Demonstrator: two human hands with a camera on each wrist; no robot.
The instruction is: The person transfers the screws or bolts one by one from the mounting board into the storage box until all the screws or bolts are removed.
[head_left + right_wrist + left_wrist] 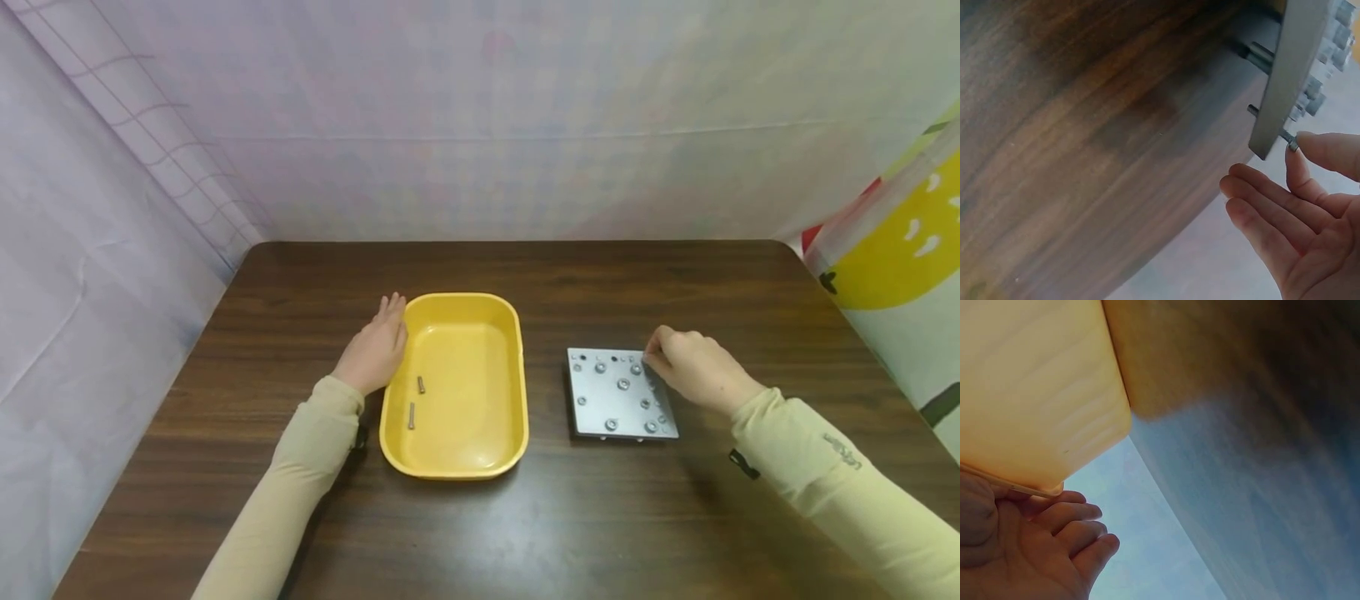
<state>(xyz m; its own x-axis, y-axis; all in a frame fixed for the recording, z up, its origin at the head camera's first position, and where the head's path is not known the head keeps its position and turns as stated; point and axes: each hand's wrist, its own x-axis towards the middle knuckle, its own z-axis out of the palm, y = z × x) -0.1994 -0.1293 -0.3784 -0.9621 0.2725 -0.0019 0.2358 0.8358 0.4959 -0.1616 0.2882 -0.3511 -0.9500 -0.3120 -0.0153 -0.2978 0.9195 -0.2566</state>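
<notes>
My left hand [375, 346] rests at the left rim of a yellow plastic tray [522, 375], fingers loosely extended. In the left wrist view, the fingers [1079, 534] lie beside the rim and the thumb is mostly hidden. Inside the tray are a short screw [421, 385] and a longer one [411, 416]. At the far right corner of a flat metal plate [600, 404], my right hand [701, 367] pinches a small screw [1292, 143] by its head between thumb and index finger. Its shank passes through the plate, its tip showing beneath; the other fingers are spread.
Several screws [623, 384] stand in the plate with their heads up, and some shanks [1260, 56] stick out below it. The dark wooden table [555, 533] meets a pale patterned curtain [480, 183] at its back edge.
</notes>
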